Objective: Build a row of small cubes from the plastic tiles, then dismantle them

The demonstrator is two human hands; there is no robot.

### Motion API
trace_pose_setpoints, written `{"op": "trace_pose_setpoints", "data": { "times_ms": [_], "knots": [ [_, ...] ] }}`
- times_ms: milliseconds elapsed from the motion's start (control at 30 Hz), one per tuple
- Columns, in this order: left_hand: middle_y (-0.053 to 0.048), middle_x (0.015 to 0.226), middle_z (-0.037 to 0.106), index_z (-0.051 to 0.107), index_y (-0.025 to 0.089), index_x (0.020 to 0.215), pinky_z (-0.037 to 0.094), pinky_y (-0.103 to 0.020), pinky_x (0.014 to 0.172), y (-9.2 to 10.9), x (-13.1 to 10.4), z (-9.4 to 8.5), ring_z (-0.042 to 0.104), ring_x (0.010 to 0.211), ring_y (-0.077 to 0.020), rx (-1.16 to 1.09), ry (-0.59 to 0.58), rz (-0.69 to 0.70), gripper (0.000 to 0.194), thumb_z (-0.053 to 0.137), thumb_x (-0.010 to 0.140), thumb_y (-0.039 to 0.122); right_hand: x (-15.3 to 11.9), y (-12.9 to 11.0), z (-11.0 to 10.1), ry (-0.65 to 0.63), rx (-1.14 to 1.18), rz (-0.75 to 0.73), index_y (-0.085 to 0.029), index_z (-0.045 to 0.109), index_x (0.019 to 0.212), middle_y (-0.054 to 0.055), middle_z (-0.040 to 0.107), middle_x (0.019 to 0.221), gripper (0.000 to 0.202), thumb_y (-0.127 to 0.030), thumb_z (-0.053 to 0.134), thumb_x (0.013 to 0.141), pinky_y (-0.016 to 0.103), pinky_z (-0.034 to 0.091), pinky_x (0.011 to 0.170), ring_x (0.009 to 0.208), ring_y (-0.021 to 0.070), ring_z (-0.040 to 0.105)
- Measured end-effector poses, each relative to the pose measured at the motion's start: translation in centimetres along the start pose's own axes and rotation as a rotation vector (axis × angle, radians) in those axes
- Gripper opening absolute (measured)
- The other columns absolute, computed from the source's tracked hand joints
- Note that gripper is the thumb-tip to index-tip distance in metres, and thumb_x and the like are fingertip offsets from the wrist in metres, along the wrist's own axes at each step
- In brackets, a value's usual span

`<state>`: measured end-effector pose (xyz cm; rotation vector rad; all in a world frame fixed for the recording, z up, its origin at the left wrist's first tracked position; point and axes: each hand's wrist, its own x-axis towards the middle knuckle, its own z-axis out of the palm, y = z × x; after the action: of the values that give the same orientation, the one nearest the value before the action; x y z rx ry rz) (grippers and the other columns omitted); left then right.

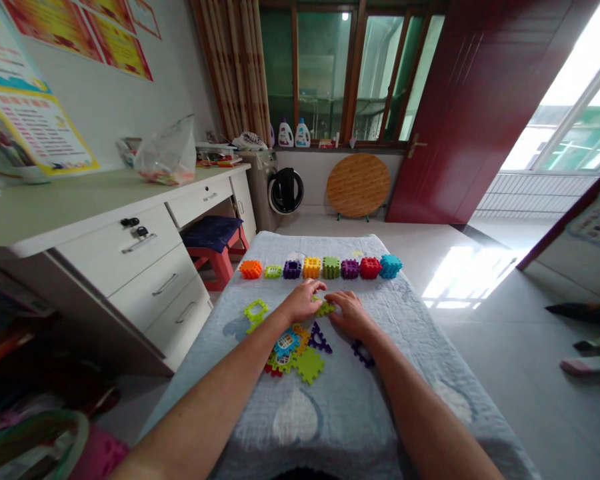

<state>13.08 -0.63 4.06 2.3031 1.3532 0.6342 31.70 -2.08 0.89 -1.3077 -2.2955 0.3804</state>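
We find the left hand (303,301) and right hand (349,315) narrowly curled at a green piece (325,309) between them; whether either grips it, we cannot tell. A purple triangle (325,345) lies at six o'clock from it. We judge that overreaching fingers could topple the green stack (331,268) at twelve.

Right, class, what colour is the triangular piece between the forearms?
The triangular piece is dark purple, seen best in the head view.

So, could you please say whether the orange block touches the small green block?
Apart: the head view shows cloth between the orange block and the small green block.
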Motion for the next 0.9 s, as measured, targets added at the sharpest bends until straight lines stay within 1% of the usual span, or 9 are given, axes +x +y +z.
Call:
{"op": "trace_pose_setpoints", "data": {
  "times_ms": [100, 200, 300, 400, 500, 600, 700, 800, 900],
  "knots": [
    [-0.008, 0.119, 0.058, 0.058, 0.019, 0.115, 0.046, -0.032, 0.097, 0.0, -1.3, -0.9, 0.057, 0.111, -0.0187, -0.147, 0.065, -0.017, 0.040, 0.051, 0.076, 0.013, 0.0, 1.1, -0.5, 0.009, -0.024, 0.034, -0.020, 0.069, 0.095, 0.006, 0.067, 0.094, 0.025, -0.014, 0.051, 0.079, 0.032, 0.036, 0.084, 0.090, 0.0201, 0.054],
    [-0.008, 0.118, 0.059, 0.060, 0.019, 0.111, 0.040, -0.034, 0.105, -0.9, -3.5, -2.4, 0.055, 0.114, -0.0198, -0.081, 0.105, -0.039, 0.035, 0.049, 0.078, 0.013, -0.3, 2.0, -1.1, 0.037, -0.029, 0.062, -0.019, 0.068, 0.090, 0.006, 0.067, 0.091, 0.024, -0.012, 0.050, 0.078, 0.033, 0.036, 0.085, 0.087, 0.0200, 0.053],
    [-0.009, 0.114, 0.061, 0.062, 0.018, 0.107, 0.040, -0.035, 0.104, -2.2, -5.6, -3.0, 0.056, 0.112, -0.0212, 0.051, 0.135, -0.106, 0.032, 0.049, 0.077, 0.013, -0.3, 1.4, -0.8, 0.060, -0.002, 0.039, -0.018, 0.066, 0.104, 0.007, 0.067, 0.102, 0.031, -0.014, 0.053, 0.076, 0.034, 0.035, 0.088, 0.095, 0.0221, 0.052],
    [-0.009, 0.113, 0.063, 0.063, 0.018, 0.105, 0.041, -0.038, 0.102, -3.1, -7.0, -2.5, 0.056, 0.111, -0.0248, 0.170, 0.129, -0.151, 0.029, 0.058, 0.076, 0.019, 0.2, -0.3, 0.2, 0.044, -0.013, -0.006, -0.018, 0.058, 0.121, 0.010, 0.064, 0.114, 0.045, -0.024, 0.060, 0.076, 0.037, 0.034, 0.091, 0.106, 0.0259, 0.049],
    [-0.009, 0.111, 0.065, 0.064, 0.020, 0.106, 0.043, -0.040, 0.098, -3.2, -7.6, -1.6, 0.058, 0.107, -0.0270, 0.205, 0.117, -0.157, 0.034, 0.066, 0.074, 0.027, 0.8, -1.5, 1.1, -0.021, -0.070, -0.039, -0.020, 0.057, 0.124, 0.010, 0.064, 0.113, 0.048, -0.026, 0.062, 0.076, 0.038, 0.033, 0.091, 0.105, 0.0267, 0.049],
    [-0.008, 0.107, 0.063, 0.063, 0.020, 0.108, 0.045, -0.038, 0.094, -2.8, -7.7, -1.3, 0.059, 0.103, -0.0254, 0.142, 0.136, -0.145, 0.037, 0.069, 0.071, 0.026, 1.0, -1.8, 1.1, -0.045, -0.095, -0.041, -0.020, 0.058, 0.121, 0.010, 0.063, 0.107, 0.047, -0.019, 0.060, 0.075, 0.036, 0.035, 0.090, 0.099, 0.0247, 0.053],
    [-0.007, 0.106, 0.058, 0.062, 0.021, 0.110, 0.047, -0.034, 0.092, -2.4, -7.8, -1.3, 0.060, 0.100, -0.0214, 0.018, 0.162, -0.112, 0.041, 0.067, 0.070, 0.019, 0.7, -1.1, 0.5, -0.014, -0.060, -0.032, -0.018, 0.060, 0.115, 0.008, 0.060, 0.100, 0.044, -0.011, 0.057, 0.071, 0.032, 0.038, 0.086, 0.093, 0.0213, 0.055],
    [-0.005, 0.106, 0.056, 0.062, 0.022, 0.109, 0.051, -0.030, 0.084, -2.1, -7.9, -1.4, 0.062, 0.087, -0.0156, -0.104, 0.194, -0.097, 0.037, 0.060, 0.073, 0.014, 0.1, 0.2, -0.3, 0.040, 0.014, -0.020, -0.018, 0.063, 0.099, 0.006, 0.059, 0.091, 0.032, -0.007, 0.051, 0.070, 0.027, 0.040, 0.079, 0.083, 0.0176, 0.055],
    [-0.004, 0.103, 0.058, 0.064, 0.023, 0.102, 0.050, -0.030, 0.088, -2.2, -8.0, -1.5, 0.061, 0.093, -0.0163, -0.135, 0.301, -0.086, 0.029, 0.053, 0.077, 0.013, -0.3, 1.5, -1.0, 0.145, 0.072, 0.015, -0.018, 0.061, 0.097, 0.005, 0.061, 0.088, 0.029, -0.009, 0.050, 0.072, 0.027, 0.041, 0.076, 0.080, 0.0169, 0.056]
  ]
}}
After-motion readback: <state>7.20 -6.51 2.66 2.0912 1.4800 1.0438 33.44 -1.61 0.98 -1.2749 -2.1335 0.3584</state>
